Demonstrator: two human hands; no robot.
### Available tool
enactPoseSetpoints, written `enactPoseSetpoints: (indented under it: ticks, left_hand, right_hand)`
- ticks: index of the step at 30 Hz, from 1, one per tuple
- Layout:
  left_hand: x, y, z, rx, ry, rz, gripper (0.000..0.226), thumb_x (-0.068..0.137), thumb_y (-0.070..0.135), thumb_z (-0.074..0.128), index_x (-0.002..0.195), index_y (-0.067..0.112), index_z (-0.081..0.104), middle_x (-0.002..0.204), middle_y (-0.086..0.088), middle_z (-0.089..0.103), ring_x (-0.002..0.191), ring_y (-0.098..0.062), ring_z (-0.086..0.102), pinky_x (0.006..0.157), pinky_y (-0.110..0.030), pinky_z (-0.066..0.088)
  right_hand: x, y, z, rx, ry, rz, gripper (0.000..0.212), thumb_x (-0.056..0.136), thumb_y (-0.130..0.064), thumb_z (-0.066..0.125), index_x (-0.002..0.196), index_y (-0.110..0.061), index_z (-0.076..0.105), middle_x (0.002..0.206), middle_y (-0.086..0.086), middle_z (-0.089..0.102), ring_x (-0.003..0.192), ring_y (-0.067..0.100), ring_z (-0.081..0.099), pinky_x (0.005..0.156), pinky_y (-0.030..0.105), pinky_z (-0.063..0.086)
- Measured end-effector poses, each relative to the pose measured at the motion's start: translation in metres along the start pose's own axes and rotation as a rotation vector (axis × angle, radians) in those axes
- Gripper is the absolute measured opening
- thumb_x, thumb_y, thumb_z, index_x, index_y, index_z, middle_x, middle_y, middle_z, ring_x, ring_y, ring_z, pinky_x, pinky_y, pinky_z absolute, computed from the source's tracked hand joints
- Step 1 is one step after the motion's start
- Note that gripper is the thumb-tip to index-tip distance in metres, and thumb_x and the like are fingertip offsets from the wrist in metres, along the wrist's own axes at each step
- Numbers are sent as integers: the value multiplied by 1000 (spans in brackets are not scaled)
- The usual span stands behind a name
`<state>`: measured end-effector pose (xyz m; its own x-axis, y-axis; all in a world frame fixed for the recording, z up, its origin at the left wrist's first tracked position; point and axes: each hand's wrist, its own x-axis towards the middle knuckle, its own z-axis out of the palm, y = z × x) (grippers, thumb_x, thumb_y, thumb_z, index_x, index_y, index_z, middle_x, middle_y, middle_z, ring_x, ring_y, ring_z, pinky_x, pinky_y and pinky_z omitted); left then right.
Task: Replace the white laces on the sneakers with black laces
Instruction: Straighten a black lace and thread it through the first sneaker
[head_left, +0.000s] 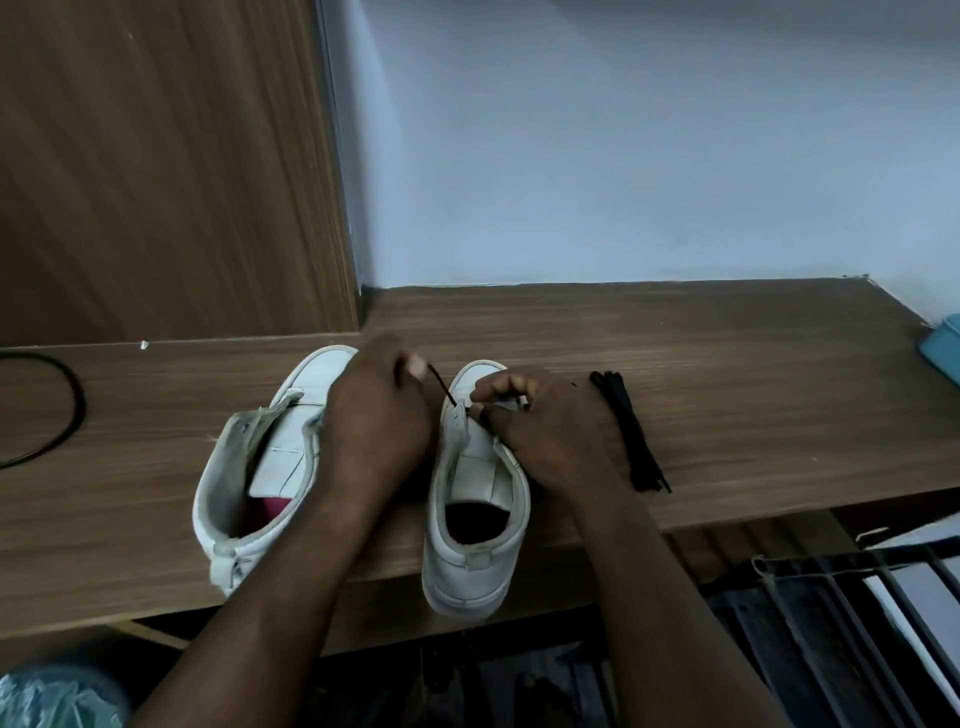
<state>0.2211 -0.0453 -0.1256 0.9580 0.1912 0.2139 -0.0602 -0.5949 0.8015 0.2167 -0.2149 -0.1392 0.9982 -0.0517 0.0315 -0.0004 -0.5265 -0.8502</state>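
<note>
Hands met over the right sneaker (467, 571): the left hand (379, 410) pinched the tip of a black lace (441, 387), holding it taut as it slanted up from an eyelet, while the right hand (540, 421) pinched the eyelet flap, probably to steady it against the pull

The counter (727, 338) carried both sneakers by its front edge, heels toward the person, probably for easy reach. The right one's heel overhung that edge. The left sneaker (270, 457) sat beside the left forearm with no lace showing. A bundle of black laces (631, 441) lay just right of the right hand, likely spares

Both hands covered most of the eyelets, so how far the threading had got could not be told. No white laces were in sight, and a black cable (67, 410) at the counter's left end was cut off
</note>
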Motion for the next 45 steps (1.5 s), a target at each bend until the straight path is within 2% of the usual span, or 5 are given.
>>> enactPoseSetpoints:
  ticks: [6, 17, 27, 39, 45]
  left_hand:
    - [17, 19, -35, -1034, 136, -182, 23, 109, 16, 47, 89, 23, 54, 71, 1, 68, 45, -6, 31, 42, -20, 28]
    - [-4, -5, 1, 300, -228, 100, 14, 98, 24, 61, 87, 16, 61, 96, -5, 60, 92, -28, 58, 76, -37, 43]
    - [-4, -2, 4, -255, 3, -37, 26, 104, 28, 52, 79, 20, 54, 76, 4, 62, 76, -22, 57, 70, -38, 44]
    - [3, 16, -5, -906, 120, -111, 23, 108, 18, 46, 87, 24, 52, 62, 8, 56, 52, -4, 43, 50, -16, 36]
    - [1, 0, -5, -143, -36, -73, 5, 93, 31, 65, 89, 29, 63, 81, 14, 67, 82, -12, 63, 71, -29, 44]
  right_hand:
    - [0, 2, 0, 37, -6, 3, 9, 96, -26, 71, 100, -27, 79, 100, -18, 76, 98, -4, 66, 87, 15, 49]
    - [-8, 25, -38, -190, -58, 49, 41, 82, -1, 66, 89, -41, 65, 98, -23, 72, 88, -19, 60, 72, -3, 40]
    - [-17, 27, -26, -455, -13, -8, 22, 90, -28, 72, 78, -40, 58, 117, -8, 63, 120, 28, 49, 100, 54, 46]
    - [-16, 29, -19, -558, -3, 42, 18, 92, -35, 70, 108, -30, 69, 120, -5, 62, 112, 23, 58, 95, 49, 51]
    - [-10, 28, -32, -188, 213, 70, 14, 93, -22, 70, 84, -32, 70, 82, -17, 69, 79, -12, 62, 65, 3, 41]
